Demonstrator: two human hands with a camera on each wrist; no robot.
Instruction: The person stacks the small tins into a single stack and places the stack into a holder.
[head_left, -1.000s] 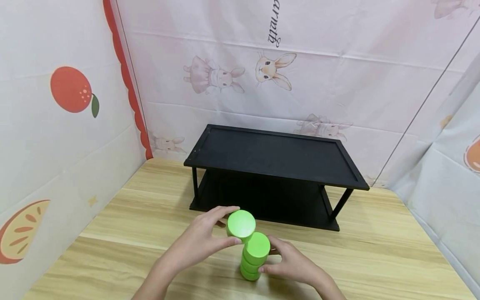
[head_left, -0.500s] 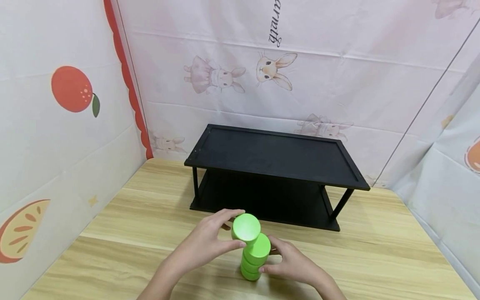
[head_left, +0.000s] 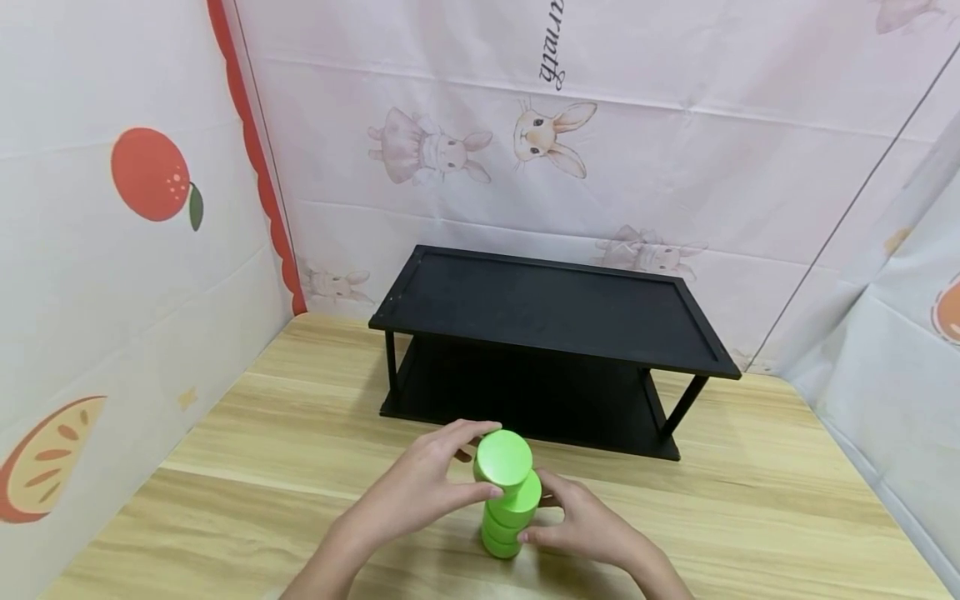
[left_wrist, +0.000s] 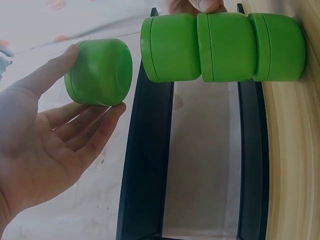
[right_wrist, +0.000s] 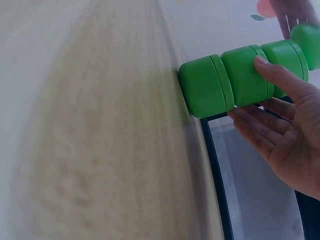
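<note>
My left hand (head_left: 420, 483) holds a small round green jar (head_left: 503, 457) between thumb and fingers. Three similar green jars stand in a stack (head_left: 501, 533) on the wooden table. In the left wrist view a narrow gap separates the held jar (left_wrist: 99, 72) from the top of the stack (left_wrist: 227, 47). Each jar shows a thin seam near one end, like a lid line. From the right side my right hand (head_left: 588, 527) grips the stack, thumb on the near side and fingers behind. In the right wrist view its thumb lies on the middle jar (right_wrist: 247, 75).
Behind the hands stands a black two-tier shelf (head_left: 555, 308) with thin posts; its lower board's front edge lies just beyond the jars. The wooden table (head_left: 810, 517) extends to both sides. Printed cloth (head_left: 450, 83) hangs at the back and sides.
My left hand has carried its jar to the right and slightly toward me, so it now overlaps the stack's top more in the head view. The right hand and stack stay put.
</note>
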